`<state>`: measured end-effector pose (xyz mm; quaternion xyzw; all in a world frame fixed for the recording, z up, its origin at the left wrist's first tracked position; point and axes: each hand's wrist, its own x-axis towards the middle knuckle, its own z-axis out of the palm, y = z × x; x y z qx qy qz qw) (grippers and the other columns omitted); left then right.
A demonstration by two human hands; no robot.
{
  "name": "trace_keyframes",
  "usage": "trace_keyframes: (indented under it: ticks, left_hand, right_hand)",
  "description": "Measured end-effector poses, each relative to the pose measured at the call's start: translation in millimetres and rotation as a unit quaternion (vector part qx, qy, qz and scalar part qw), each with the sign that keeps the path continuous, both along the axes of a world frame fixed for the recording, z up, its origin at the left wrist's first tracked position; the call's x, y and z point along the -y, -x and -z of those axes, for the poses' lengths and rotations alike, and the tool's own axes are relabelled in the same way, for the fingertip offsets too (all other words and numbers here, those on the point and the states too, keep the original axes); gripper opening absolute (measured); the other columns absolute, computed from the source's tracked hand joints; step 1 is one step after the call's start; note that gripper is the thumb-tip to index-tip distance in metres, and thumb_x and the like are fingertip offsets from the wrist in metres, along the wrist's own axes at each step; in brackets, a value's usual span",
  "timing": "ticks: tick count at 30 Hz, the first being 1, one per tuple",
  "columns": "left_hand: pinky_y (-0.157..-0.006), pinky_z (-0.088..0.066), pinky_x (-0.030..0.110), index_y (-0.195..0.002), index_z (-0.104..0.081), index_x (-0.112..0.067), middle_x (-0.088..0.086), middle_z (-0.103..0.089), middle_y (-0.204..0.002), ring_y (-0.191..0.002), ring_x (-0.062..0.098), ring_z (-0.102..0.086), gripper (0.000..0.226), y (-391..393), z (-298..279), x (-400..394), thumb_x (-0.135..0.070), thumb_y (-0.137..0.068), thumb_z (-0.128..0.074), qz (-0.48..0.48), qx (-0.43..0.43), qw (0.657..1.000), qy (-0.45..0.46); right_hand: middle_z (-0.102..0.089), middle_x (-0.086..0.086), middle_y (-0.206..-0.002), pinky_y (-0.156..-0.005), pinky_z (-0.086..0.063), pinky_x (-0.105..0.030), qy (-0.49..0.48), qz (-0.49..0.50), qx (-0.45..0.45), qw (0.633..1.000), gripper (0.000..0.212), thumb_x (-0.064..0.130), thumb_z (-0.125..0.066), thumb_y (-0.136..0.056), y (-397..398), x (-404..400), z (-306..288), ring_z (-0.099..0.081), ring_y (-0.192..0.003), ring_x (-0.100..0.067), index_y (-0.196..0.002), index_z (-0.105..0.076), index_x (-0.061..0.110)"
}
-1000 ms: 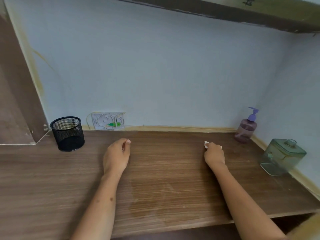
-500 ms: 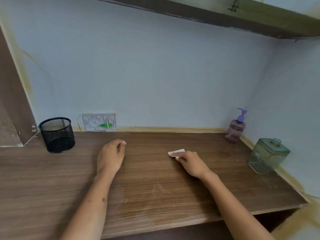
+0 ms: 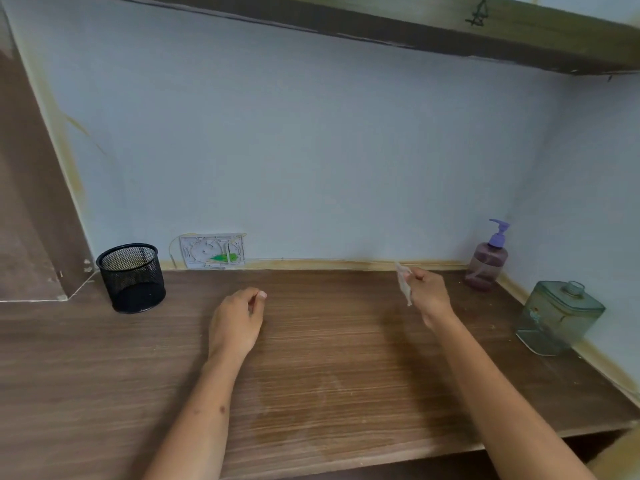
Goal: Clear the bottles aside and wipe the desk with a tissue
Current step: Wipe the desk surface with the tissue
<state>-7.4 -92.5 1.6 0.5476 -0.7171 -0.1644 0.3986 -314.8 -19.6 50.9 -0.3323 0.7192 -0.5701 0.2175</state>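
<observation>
1. Our left hand (image 3: 237, 320) rested at the desk (image 3: 329, 393) centre, fingers loosely curled, holding nothing.
2. At two o'clock, our right hand (image 3: 427, 294) pinched the tissue (image 3: 403, 284), lifted.
3. At three o'clock stood the pump bottle (image 3: 486, 263) and green bottle (image 3: 557, 317); a wide sweep could topple them.

2 bottles, pump bottle (image 3: 486, 261) and green bottle (image 3: 557, 317); 1 tissue (image 3: 403, 284); 1 mesh cup (image 3: 131, 277); 1 desk (image 3: 329, 375).
</observation>
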Motion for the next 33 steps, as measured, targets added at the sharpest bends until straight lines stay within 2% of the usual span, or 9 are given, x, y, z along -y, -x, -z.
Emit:
trace_keyframes:
  ticks: [1, 3, 8, 11, 18, 21, 25, 29, 33]
  left_hand:
    - [-0.068, -0.05, 0.034, -0.101, -0.069, -0.022, -0.003, -0.069, -0.09, -0.081, 0.017, -0.061, 0.023, 0.0, -0.3, 0.5, -0.032, -0.097, -0.049, -0.004, -0.001, 1.0, 0.0]
    - [-0.067, -0.05, 0.033, -0.101, -0.069, -0.023, -0.004, -0.068, -0.09, -0.08, 0.017, -0.061, 0.023, -0.3, -0.9, 2.4, -0.032, -0.097, -0.048, -0.016, -0.002, 1.0, -0.001]
    - [-0.068, -0.052, 0.036, -0.101, -0.069, -0.023, -0.003, -0.069, -0.093, -0.082, 0.02, -0.062, 0.027, -4.1, -0.4, 11.5, -0.035, -0.097, -0.045, -0.043, -0.013, 0.999, -0.006]
    - [-0.067, -0.052, 0.035, -0.1, -0.069, -0.023, -0.005, -0.069, -0.092, -0.081, 0.018, -0.061, 0.027, -5.0, -1.0, 14.8, -0.035, -0.098, -0.044, -0.051, -0.017, 0.998, -0.01]
    - [-0.069, -0.049, 0.032, -0.105, -0.068, -0.023, -0.003, -0.069, -0.099, -0.086, 0.018, -0.063, 0.028, -5.7, -0.5, 22.2, -0.033, -0.099, -0.043, -0.088, -0.024, 0.996, -0.024]
    - [-0.073, -0.051, 0.036, -0.105, -0.069, -0.023, 0.0, -0.07, -0.099, -0.088, 0.023, -0.064, 0.028, -8.3, -0.4, 23.2, -0.033, -0.098, -0.044, -0.114, -0.032, 0.993, -0.024]
    - [-0.079, -0.051, 0.039, -0.105, -0.069, -0.022, 0.002, -0.07, -0.1, -0.092, 0.026, -0.064, 0.028, -11.6, 0.7, 25.3, -0.032, -0.098, -0.044, -0.134, -0.048, 0.99, -0.02]
    - [-0.08, -0.049, 0.041, -0.104, -0.068, -0.022, 0.002, -0.069, -0.098, -0.091, 0.028, -0.062, 0.028, -13.8, 2.2, 26.6, -0.033, -0.097, -0.043, -0.135, -0.046, 0.989, -0.025]
    - [-0.077, -0.049, 0.041, -0.101, -0.067, -0.021, 0.004, -0.069, -0.093, -0.089, 0.03, -0.062, 0.027, -16.3, 3.3, 26.5, -0.034, -0.096, -0.044, -0.141, -0.046, 0.988, -0.037]
  right_hand:
    - [-0.065, -0.011, -0.123, -0.088, -0.043, -0.03, -0.022, 0.025, -0.061, 0.998, 0.03, 0.019, -0.052, -0.097, 6.5, 3.1, 3.0, -0.06, -0.112, -0.026, -0.123, -0.064, 0.013]
    - [-0.062, -0.012, -0.128, -0.096, -0.041, -0.03, -0.077, 0.058, -0.144, 0.985, 0.031, 0.019, -0.047, -0.098, 17.6, 10.5, 9.1, -0.055, -0.119, -0.03, -0.124, -0.063, 0.013]
    - [-0.06, -0.023, -0.124, -0.097, -0.044, -0.039, -0.218, 0.073, -0.229, 0.946, 0.036, 0.009, -0.04, -0.096, 31.2, 35.2, 27.8, -0.054, -0.117, -0.04, -0.126, -0.059, 0.008]
    - [-0.059, -0.024, -0.122, -0.093, -0.045, -0.039, -0.248, 0.067, -0.25, 0.934, 0.032, 0.004, -0.039, -0.095, 26.0, 51.0, 34.8, -0.054, -0.115, -0.038, -0.121, -0.056, -0.002]
    - [-0.059, -0.016, -0.126, -0.098, -0.039, -0.03, -0.239, -0.018, -0.33, 0.913, 0.035, 0.004, -0.04, -0.093, -38.5, 102.6, 40.4, -0.053, -0.121, -0.03, -0.123, -0.058, 0.005]
    - [-0.056, -0.014, -0.131, -0.104, -0.038, -0.034, -0.247, -0.041, -0.359, 0.899, 0.035, 0.005, -0.041, -0.094, -77.3, 123.1, 42.9, -0.05, -0.124, -0.028, -0.126, -0.054, 0.005]
    - [-0.057, -0.015, -0.129, -0.103, -0.04, -0.037, -0.238, -0.076, -0.363, 0.898, 0.033, 0.005, -0.042, -0.094, -123.4, 139.4, 44.7, -0.05, -0.123, -0.029, -0.125, -0.054, 0.004]
    - [-0.059, -0.018, -0.128, -0.1, -0.036, -0.03, -0.16, -0.212, -0.379, 0.886, 0.033, 0.002, -0.039, -0.094, -170.6, 140.3, 44.8, -0.05, -0.122, -0.031, -0.119, -0.06, 0.003]
    - [-0.057, -0.014, -0.133, -0.102, -0.04, -0.037, -0.08, -0.383, -0.402, 0.828, 0.036, 0.009, -0.04, -0.097, -196.1, 122.9, 46.3, -0.052, -0.121, -0.034, -0.129, -0.057, 0.011]
